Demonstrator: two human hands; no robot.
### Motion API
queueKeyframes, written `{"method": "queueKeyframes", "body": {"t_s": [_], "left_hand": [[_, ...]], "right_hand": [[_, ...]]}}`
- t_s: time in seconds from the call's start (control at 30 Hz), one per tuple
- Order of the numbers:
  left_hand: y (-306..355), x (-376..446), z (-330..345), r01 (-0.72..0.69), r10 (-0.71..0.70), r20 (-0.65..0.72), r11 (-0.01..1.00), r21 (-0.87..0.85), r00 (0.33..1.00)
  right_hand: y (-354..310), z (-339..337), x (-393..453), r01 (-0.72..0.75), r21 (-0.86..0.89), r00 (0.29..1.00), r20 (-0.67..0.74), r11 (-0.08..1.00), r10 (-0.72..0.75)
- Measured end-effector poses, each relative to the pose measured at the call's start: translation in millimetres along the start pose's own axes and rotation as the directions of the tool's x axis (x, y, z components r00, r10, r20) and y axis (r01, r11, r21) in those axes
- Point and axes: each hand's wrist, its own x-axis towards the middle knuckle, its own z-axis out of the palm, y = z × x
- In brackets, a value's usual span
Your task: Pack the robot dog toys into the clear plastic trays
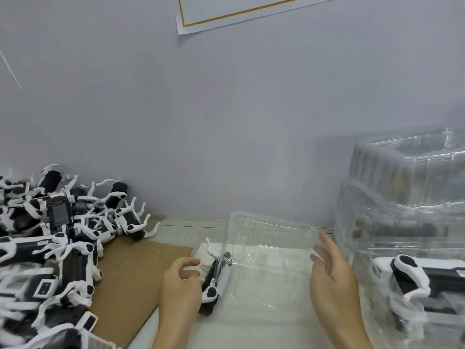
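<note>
Centrally, low on the white table (251,328): one robot dog toy (212,280), black body with white legs and a white hip joint carrying a black spot, lying on its side against the left wall of a clear plastic tray (266,250). Small white label on its body, print too blurred to read. Left hand (180,285) at the toy, fingers curled round one white leg. Right hand (332,275) at the tray's right edge, thumb up along the rim, fingers loosely bent behind the clear wall; whether actually gripping, cannot tell. Tray tilted, far rim raised. To the right, a stack of clear trays (402,222), one packed toy (412,275) visible through the plastic low down. To the left, a heap of loose toys (57,238) spilling over brown cardboard (130,273), some showing white labels, unreadable. Up on the grey wall, a white sheet with an orange border (241,8), no legible writing.
</note>
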Motion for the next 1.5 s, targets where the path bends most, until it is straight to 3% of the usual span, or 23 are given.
{"method": "queueKeyframes", "body": {"t_s": [0.17,0.37,0.47,0.57,0.67,0.8,0.93,1.17,1.4,1.5], "left_hand": [[3,-3,-6,-0.160,0.112,0.220,0.964,0.213,0.969],[13,2,-28,-0.062,-0.078,0.380,0.938,0.340,0.922],[12,8,-31,-0.033,-0.100,0.347,0.933,0.357,0.932],[7,14,-38,0.079,-0.122,0.232,0.979,0.188,0.965],[5,21,-43,0.181,-0.157,0.163,0.973,-0.144,0.974],[23,16,-28,0.223,-0.091,0.249,0.787,-0.575,0.964],[42,-1,-4,0.230,0.005,0.324,0.693,-0.683,0.946],[53,-34,24,0.060,0.198,0.344,0.787,-0.613,0.918],[53,-53,46,-0.246,0.407,0.351,0.873,-0.420,0.843],[56,-56,48,-0.265,0.436,0.414,0.873,-0.408,0.799]], "right_hand": [[4,0,0,-0.016,-0.021,0.999,0.036,1.000,0.017],[5,-4,3,-0.014,-0.102,1.000,0.021,0.995,0.016],[4,-4,2,-0.017,-0.133,1.000,0.017,0.991,0.019],[3,-4,2,-0.018,-0.167,1.000,0.013,0.986,0.020],[4,-3,2,0.003,-0.229,1.000,0.011,0.973,0.000],[4,-3,-1,0.064,-0.323,0.997,0.066,0.944,-0.045],[-4,1,-6,0.231,-0.482,0.973,0.099,0.845,-0.210],[-22,20,-18,0.438,-0.261,0.899,0.145,0.860,-0.414],[-28,17,-19,0.301,0.102,0.917,0.241,0.948,-0.317],[-30,13,-16,0.273,0.131,0.924,0.240,0.953,-0.298]]}}
